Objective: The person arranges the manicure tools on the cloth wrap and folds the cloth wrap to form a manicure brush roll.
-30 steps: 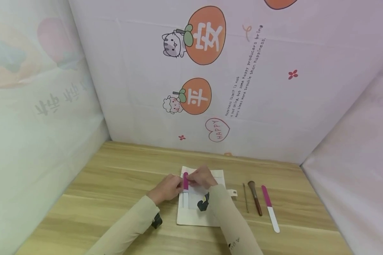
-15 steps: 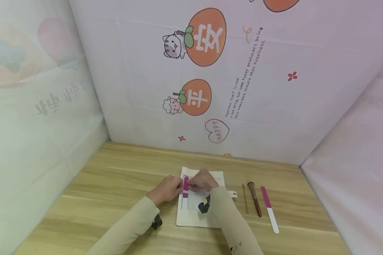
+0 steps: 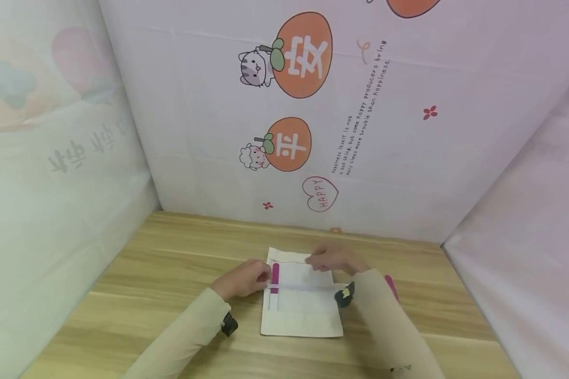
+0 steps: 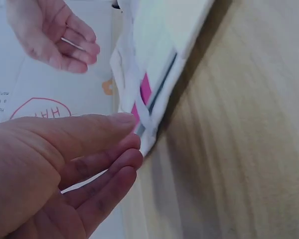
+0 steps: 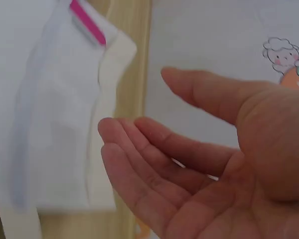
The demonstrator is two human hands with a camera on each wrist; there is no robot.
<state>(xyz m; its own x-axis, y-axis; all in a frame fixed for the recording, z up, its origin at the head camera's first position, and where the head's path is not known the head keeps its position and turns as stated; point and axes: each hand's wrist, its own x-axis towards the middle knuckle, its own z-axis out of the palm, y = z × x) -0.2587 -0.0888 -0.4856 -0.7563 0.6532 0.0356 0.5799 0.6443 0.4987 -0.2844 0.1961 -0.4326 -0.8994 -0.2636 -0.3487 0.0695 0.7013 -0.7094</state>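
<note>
A cream fabric case (image 3: 308,323) lies unfolded on the table, with a pale band (image 3: 308,287) across its middle. Near its left edge, a magenta-and-white nail file (image 3: 275,272) is tucked under that band. My left hand (image 3: 244,278) pinches the left edge of the case beside the file; in the left wrist view its thumb and fingertips meet right at the edge. Over the upper right of the case hovers my right hand (image 3: 336,258), holding nothing. Its fingers are loosely bent and the thumb stands apart in the right wrist view.
Right of the case, the magenta end of a second nail file (image 3: 391,287) shows past my right sleeve (image 3: 389,316), which covers the rest of it. Printed white sheeting (image 3: 384,205) rises behind the wooden table (image 3: 170,263) and along both sides.
The first nail file slid down under the band, then my right hand let go and moved right. My right arm now covers the brush and thin rod. My left hand stays at the case edge.
</note>
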